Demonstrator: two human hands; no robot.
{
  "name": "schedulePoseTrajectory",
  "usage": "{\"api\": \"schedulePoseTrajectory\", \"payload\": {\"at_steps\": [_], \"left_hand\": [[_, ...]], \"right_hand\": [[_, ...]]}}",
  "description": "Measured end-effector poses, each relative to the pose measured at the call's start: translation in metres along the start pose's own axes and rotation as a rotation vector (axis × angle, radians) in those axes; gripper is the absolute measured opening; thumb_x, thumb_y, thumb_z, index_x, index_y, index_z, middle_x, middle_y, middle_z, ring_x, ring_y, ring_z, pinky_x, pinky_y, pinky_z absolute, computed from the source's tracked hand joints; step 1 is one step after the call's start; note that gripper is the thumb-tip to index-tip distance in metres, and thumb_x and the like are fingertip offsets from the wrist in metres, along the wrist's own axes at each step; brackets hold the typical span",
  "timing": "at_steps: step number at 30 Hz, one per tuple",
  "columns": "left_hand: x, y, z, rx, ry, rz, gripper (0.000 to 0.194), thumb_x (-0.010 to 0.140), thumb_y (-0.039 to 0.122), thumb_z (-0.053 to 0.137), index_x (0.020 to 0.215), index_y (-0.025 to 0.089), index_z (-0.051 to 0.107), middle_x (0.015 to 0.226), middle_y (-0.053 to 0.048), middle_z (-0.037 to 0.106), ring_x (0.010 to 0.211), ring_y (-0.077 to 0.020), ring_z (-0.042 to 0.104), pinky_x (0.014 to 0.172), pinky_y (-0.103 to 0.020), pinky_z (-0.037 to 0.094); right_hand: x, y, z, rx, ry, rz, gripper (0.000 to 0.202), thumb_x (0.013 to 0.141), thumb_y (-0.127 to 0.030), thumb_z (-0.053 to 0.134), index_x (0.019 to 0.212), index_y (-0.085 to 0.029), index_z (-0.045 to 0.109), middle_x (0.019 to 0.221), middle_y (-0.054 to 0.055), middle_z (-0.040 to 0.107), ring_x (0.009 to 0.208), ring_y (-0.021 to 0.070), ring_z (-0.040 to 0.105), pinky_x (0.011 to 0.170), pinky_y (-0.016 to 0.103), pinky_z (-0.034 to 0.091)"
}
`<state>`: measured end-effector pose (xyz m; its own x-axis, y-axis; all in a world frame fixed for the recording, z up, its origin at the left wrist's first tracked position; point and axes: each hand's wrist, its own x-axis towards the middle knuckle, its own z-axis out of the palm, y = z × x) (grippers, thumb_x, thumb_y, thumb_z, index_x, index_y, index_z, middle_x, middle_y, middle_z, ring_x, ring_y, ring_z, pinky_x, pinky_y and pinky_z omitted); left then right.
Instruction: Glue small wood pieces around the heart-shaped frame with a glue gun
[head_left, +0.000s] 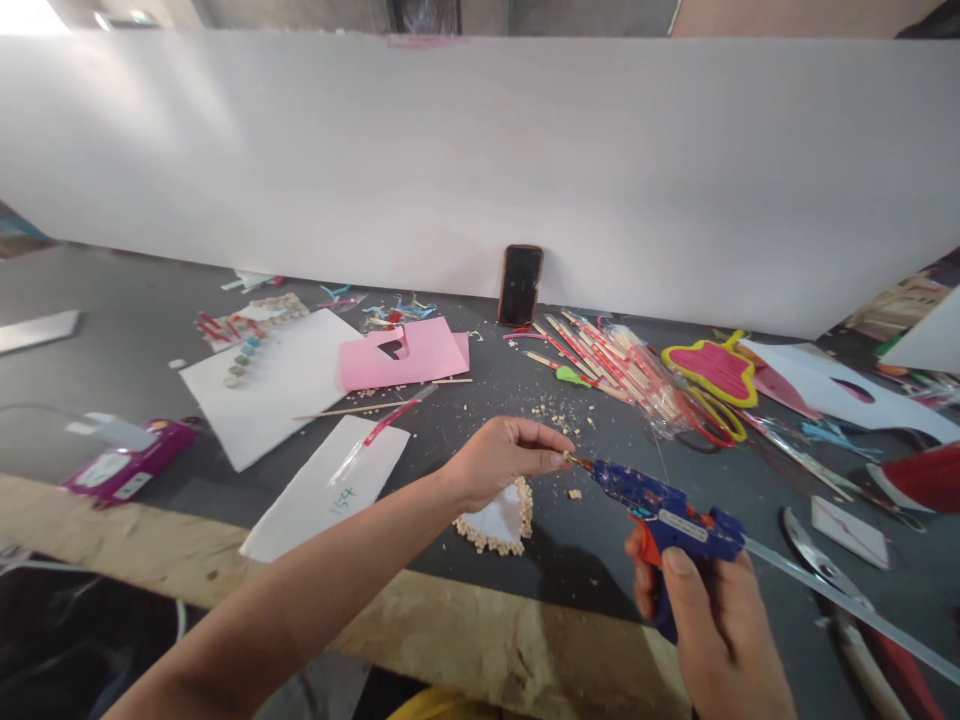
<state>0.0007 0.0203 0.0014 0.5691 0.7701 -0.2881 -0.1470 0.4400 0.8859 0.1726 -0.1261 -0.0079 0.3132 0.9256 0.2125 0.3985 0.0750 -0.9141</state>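
Note:
My right hand (705,610) is wrapped round the grip of a blue hot glue gun (667,510) with an orange trigger. A long translucent glue stick (847,595) runs out of its back end. Thumb and forefinger of my left hand (502,460) pinch a tiny pale wooden piece (567,456), right at the glue gun's nozzle. Below my left hand lies a white card shape (491,520), its edge lined with small wooden bits; my hand hides its upper part. One more loose wooden bit (574,494) rests on the dark table near the nozzle.
A phone (520,285) leans on the white board behind. Wrapped chopsticks (600,360), a yellow-edged pink shape (712,370) and pliers (825,560) lie to the right. Pink paper (405,355), white sheets (277,385) and a purple power strip (135,462) lie left.

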Motion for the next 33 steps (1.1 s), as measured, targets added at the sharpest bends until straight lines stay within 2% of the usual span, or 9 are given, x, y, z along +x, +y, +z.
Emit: {"api": "schedulePoseTrajectory", "payload": {"at_steps": [12, 17, 19, 22, 25, 30, 33], "left_hand": [[0.001, 0.000, -0.002, 0.041, 0.031, -0.006, 0.009, 0.073, 0.009, 0.072, 0.080, 0.015, 0.073, 0.069, -0.001, 0.071, 0.069, -0.0091, 0.065, 0.071, -0.021, 0.046], [0.000, 0.000, -0.008, 0.063, 0.035, 0.002, 0.009, 0.072, 0.011, 0.074, 0.080, 0.015, 0.072, 0.071, -0.001, 0.071, 0.069, -0.0087, 0.063, 0.068, -0.020, 0.045], [-0.001, 0.001, -0.010, 0.073, 0.035, 0.006, 0.010, 0.072, 0.012, 0.074, 0.080, 0.015, 0.072, 0.071, 0.000, 0.071, 0.067, -0.0081, 0.062, 0.064, -0.019, 0.044], [-0.003, 0.002, -0.009, 0.084, 0.027, 0.009, 0.009, 0.073, 0.015, 0.073, 0.082, 0.015, 0.071, 0.070, -0.001, 0.070, 0.062, -0.0067, 0.059, 0.058, -0.018, 0.040], [-0.006, 0.002, -0.003, 0.097, -0.004, 0.017, 0.011, 0.072, 0.018, 0.074, 0.082, 0.014, 0.071, 0.070, -0.002, 0.070, 0.062, -0.0074, 0.059, 0.058, -0.018, 0.041], [-0.010, 0.000, 0.008, 0.170, -0.097, 0.019, 0.015, 0.070, 0.023, 0.075, 0.081, 0.014, 0.071, 0.073, -0.004, 0.071, 0.066, -0.0102, 0.062, 0.058, -0.019, 0.041], [-0.008, -0.001, 0.007, 0.227, -0.080, 0.060, 0.014, 0.075, 0.025, 0.070, 0.086, 0.016, 0.070, 0.076, -0.002, 0.072, 0.062, -0.0082, 0.059, 0.056, -0.018, 0.040]], "right_hand": [[-0.003, -0.009, 0.003, 0.056, 0.052, 0.132, 0.029, 0.089, -0.048, 0.051, 0.093, -0.021, 0.058, 0.071, 0.002, 0.061, 0.054, 0.0123, 0.054, 0.050, 0.026, 0.047], [0.016, 0.002, -0.022, 0.079, 0.159, 0.354, 0.036, 0.082, -0.055, 0.057, 0.096, -0.022, 0.062, 0.076, 0.004, 0.066, 0.061, 0.0166, 0.060, 0.057, 0.029, 0.052], [0.028, 0.011, -0.035, 0.115, 0.174, 0.451, 0.036, 0.076, -0.055, 0.063, 0.092, -0.022, 0.062, 0.073, 0.003, 0.068, 0.058, 0.0173, 0.061, 0.051, 0.029, 0.052], [0.039, 0.020, -0.049, 0.204, 0.155, 0.522, 0.035, 0.068, -0.050, 0.071, 0.088, -0.022, 0.064, 0.072, 0.003, 0.069, 0.055, 0.0178, 0.061, 0.046, 0.028, 0.051], [0.035, 0.019, -0.048, 0.275, 0.120, 0.514, 0.034, 0.068, -0.049, 0.073, 0.090, -0.024, 0.066, 0.080, 0.005, 0.071, 0.059, 0.0195, 0.062, 0.048, 0.030, 0.053], [0.017, 0.005, -0.031, 0.299, 0.086, 0.432, 0.034, 0.072, -0.049, 0.071, 0.093, -0.023, 0.065, 0.079, 0.004, 0.069, 0.059, 0.0166, 0.060, 0.049, 0.027, 0.051], [0.012, 0.002, -0.028, 0.366, 0.100, 0.426, 0.033, 0.073, -0.049, 0.070, 0.091, -0.022, 0.064, 0.078, 0.003, 0.068, 0.058, 0.0152, 0.059, 0.048, 0.026, 0.050]]}}
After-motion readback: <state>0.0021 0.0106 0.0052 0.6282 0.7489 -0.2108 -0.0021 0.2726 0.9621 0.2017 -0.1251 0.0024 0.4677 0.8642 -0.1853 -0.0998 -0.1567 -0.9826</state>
